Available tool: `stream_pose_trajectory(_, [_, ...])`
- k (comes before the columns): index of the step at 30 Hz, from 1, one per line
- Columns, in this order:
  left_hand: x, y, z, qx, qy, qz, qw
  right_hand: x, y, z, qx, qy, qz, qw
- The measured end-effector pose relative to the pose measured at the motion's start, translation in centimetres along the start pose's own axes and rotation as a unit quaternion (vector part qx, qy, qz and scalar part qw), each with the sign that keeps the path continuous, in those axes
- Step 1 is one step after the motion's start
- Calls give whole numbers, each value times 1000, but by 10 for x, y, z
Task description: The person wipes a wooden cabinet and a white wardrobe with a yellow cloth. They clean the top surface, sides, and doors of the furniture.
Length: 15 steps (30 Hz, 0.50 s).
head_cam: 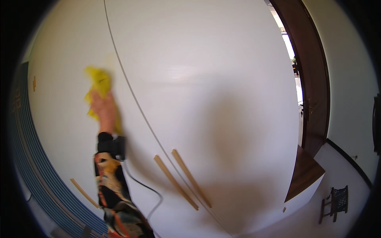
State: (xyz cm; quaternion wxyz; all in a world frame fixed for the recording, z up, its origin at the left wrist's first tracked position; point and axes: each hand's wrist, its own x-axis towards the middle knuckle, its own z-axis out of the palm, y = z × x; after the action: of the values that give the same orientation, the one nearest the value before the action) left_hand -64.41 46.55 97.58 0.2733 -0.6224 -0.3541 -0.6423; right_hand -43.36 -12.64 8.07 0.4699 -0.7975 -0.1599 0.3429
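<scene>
My left hand (103, 108) is pressed around a bright yellow cloth (101, 78), which lies against a tall white cabinet door (71, 125). The cloth bunches above the fingers and shows along both sides of the hand; motion blurs it slightly. A black band with a small box (114, 147) sits on the wrist, and a thin dark cable (148, 186) trails down from it. My patterned sleeve covers the forearm. Right of the hand runs the narrow gap between this door and a second white door (190, 44). My right hand is out of view.
Two long wooden handles (176, 182) (192, 178) flank the gap low down; another handle (84, 193) is at the lower left. Blue ribbed fabric (44, 166) hangs left. At right are a brown room door (312, 74), a low brown-topped cabinet (306, 174) and a small stool (339, 200).
</scene>
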Motion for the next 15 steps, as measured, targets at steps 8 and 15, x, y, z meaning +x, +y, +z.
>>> stream_pose_trajectory(8, [-53,135,25,164,17,298,940,73,49,-58,86,-69,77,991])
stream_pose_trajectory(15, [-146,212,28,-142,-114,449,875,169,-95,-30,117,-103,-80,984])
